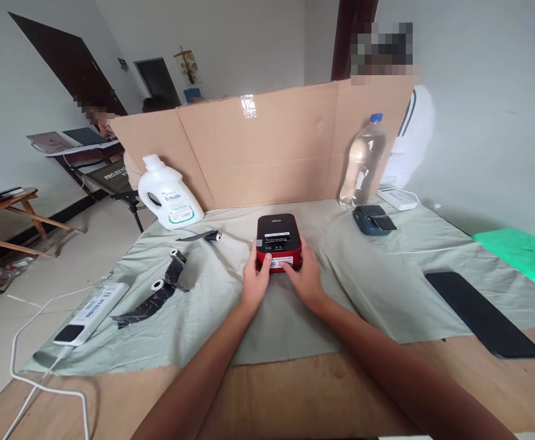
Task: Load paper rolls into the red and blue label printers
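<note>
A small red and black label printer [279, 243] sits on the grey-green cloth in front of me, with a slot in its black top and a white sticker on its red front. My left hand [255, 277] grips its left front corner, the thumb against the front face. On the opposite corner, my right hand [308, 277] is closed in the same way, its thumb touching the sticker. The fingers behind the printer's sides are mostly hidden.
Left lie a white power strip [94, 311] and several black rolls [151, 299]. A white jug [169, 195] and a water bottle [364, 162] stand by the cardboard screen [258, 153]. Right are a dark small device [372, 220] and a black phone-like slab [482, 313]. People sit beyond.
</note>
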Demonstrator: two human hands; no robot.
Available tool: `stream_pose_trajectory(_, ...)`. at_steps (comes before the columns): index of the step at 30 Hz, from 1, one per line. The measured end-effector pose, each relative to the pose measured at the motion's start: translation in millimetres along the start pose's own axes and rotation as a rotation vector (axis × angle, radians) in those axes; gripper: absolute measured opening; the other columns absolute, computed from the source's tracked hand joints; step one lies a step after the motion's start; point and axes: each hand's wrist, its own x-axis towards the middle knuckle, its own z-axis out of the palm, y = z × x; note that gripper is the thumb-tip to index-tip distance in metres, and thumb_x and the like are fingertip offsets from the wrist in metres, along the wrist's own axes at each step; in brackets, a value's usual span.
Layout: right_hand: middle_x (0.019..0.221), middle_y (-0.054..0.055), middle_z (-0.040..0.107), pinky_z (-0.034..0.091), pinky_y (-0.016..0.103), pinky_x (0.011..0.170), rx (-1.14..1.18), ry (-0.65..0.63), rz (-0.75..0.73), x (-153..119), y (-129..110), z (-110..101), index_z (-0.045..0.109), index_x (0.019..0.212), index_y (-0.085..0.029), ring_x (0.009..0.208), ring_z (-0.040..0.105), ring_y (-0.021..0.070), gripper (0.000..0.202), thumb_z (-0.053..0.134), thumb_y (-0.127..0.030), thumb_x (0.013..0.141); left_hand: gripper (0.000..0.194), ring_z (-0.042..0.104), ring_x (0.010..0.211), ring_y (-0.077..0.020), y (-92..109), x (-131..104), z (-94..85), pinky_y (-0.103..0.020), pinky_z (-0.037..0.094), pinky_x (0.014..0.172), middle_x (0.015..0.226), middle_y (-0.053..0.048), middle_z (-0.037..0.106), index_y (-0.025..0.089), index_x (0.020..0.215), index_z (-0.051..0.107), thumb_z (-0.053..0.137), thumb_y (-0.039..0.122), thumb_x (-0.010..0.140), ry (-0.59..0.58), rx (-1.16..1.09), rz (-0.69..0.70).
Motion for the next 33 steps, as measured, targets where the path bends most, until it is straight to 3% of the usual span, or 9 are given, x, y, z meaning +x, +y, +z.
stream_pose_trajectory(9,0.146,0.015,0.054,0.044,0.053,0.110,-0.006,-0.016,-0.004,-2.8,2.7,2.4,0.038,0.152,-0.020,0.130,0.052,0.0323,0.075,0.068,-0.028,0.085,0.060,0.047,0.143,-0.0233,-4.4,-4.1,-7.2,-0.037,0.039,0.120,0.152,-0.004,0.053,0.029,0.153,0.044,0.052,0.052,0.098,-0.047,0.013,-0.013)
stream_pose_trajectory(13,0.143,0.017,0.055,0.044,0.054,0.109,-0.024,-0.003,-0.018,-2.9,4.4,3.8,0.037,0.151,-0.018,0.130,0.052,0.0327,0.076,0.070,-0.031,0.083,0.067,0.049,0.142,-0.0235,-5.4,-2.9,-13.3,-0.036,0.041,0.118,0.153,-0.004,0.052,0.031,0.158,0.033,0.053,0.053,0.098,-0.037,0.070,-0.070)
stream_pose_trajectory(17,0.137,0.017,0.055,0.045,0.054,0.109,-0.030,0.011,-0.050,-0.5,6.6,4.8,0.037,0.150,-0.018,0.127,0.052,0.0322,0.078,0.072,-0.033,0.082,0.048,0.057,0.131,-0.0234,-3.3,1.1,-19.4,-0.037,0.044,0.112,0.143,-0.006,0.061,0.028,0.144,0.051,0.049,0.048,0.100,-0.064,0.139,-0.025)
stream_pose_trajectory(20,0.131,0.015,0.057,0.047,0.052,0.106,0.019,0.032,-0.045,2.1,7.8,4.3,0.043,0.144,-0.020,0.123,0.054,0.0303,0.066,0.067,-0.035,0.085,0.038,0.060,0.124,-0.0226,-0.9,3.5,-21.3,-0.037,0.045,0.108,0.134,-0.006,0.065,0.026,0.133,0.057,0.045,0.043,0.102,-0.055,0.178,0.014)
stream_pose_trajectory(24,0.137,0.015,0.055,0.042,0.053,0.112,0.079,0.034,-0.019,4.3,6.7,2.6,0.046,0.140,-0.021,0.130,0.051,0.0284,0.051,0.057,-0.031,0.091,0.035,0.063,0.118,-0.0221,-0.7,5.2,-22.5,-0.035,0.047,0.102,0.127,-0.007,0.068,0.025,0.130,0.057,0.044,0.042,0.102,-0.045,0.177,0.025)
stream_pose_trajectory(28,0.152,0.014,0.046,0.034,0.054,0.119,0.132,0.009,-0.014,5.0,5.6,2.9,0.043,0.140,-0.022,0.144,0.041,0.0278,0.050,0.054,-0.028,0.092,0.035,0.063,0.117,-0.0221,-3.3,7.7,-24.6,-0.034,0.046,0.102,0.125,-0.006,0.069,0.026,0.127,0.059,0.044,0.044,0.101,-0.028,0.180,0.042)
stream_pose_trajectory(33,0.157,0.015,0.042,0.036,0.052,0.119,0.186,-0.016,0.018,5.4,8.1,6.7,0.040,0.142,-0.022,0.144,0.042,0.0262,0.053,0.054,-0.029,0.092,0.033,0.063,0.115,-0.0219,-7.2,15.3,-27.9,-0.034,0.045,0.101,0.120,-0.006,0.070,0.025,0.116,0.064,0.040,0.044,0.102,-0.020,0.174,0.034)
